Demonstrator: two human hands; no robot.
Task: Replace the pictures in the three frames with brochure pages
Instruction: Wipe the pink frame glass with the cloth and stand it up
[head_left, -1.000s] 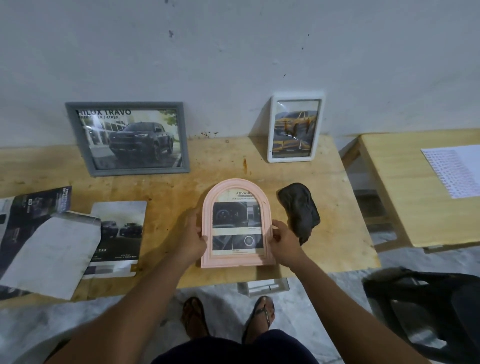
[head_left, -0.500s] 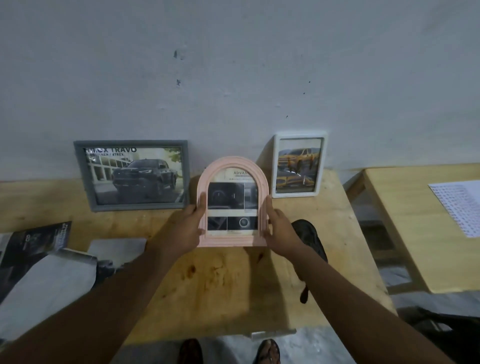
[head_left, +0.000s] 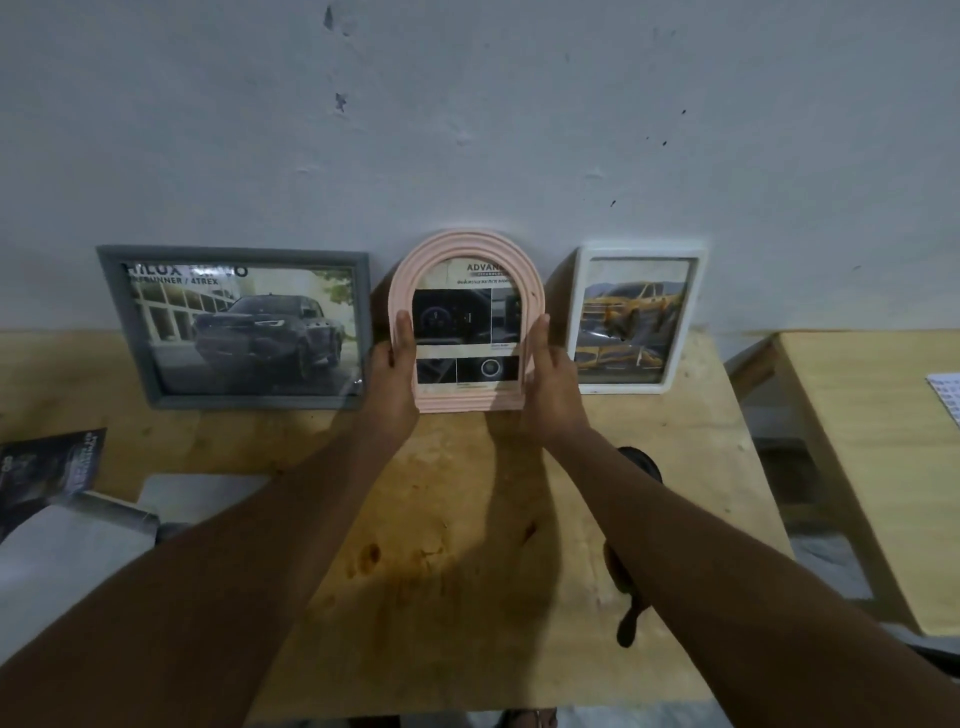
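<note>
Your left hand (head_left: 392, 369) and right hand (head_left: 550, 374) clamp the pink arched frame (head_left: 467, 244) by its two sides. Your thumbs lie up the front of the rim and the other fingers are hidden behind it. The frame stands upright between your hands at the back of the wooden table (head_left: 467, 519), against the pale, chipped wall (head_left: 467, 130), and shows a brochure page of dashboard pictures.

Just outside your left hand leans the grey frame (head_left: 234, 254) with a dark pickup page. Just outside your right hand leans the white frame (head_left: 618, 387) with a yellow car page.

The tabletop nearer you than your hands is stained plywood. A dark cloth (head_left: 641, 465) lies partly under your right forearm. Loose brochures (head_left: 52, 467) lie well to the left of your left forearm. Far right of your right hand, across a gap, stands a second table (head_left: 872, 441).
</note>
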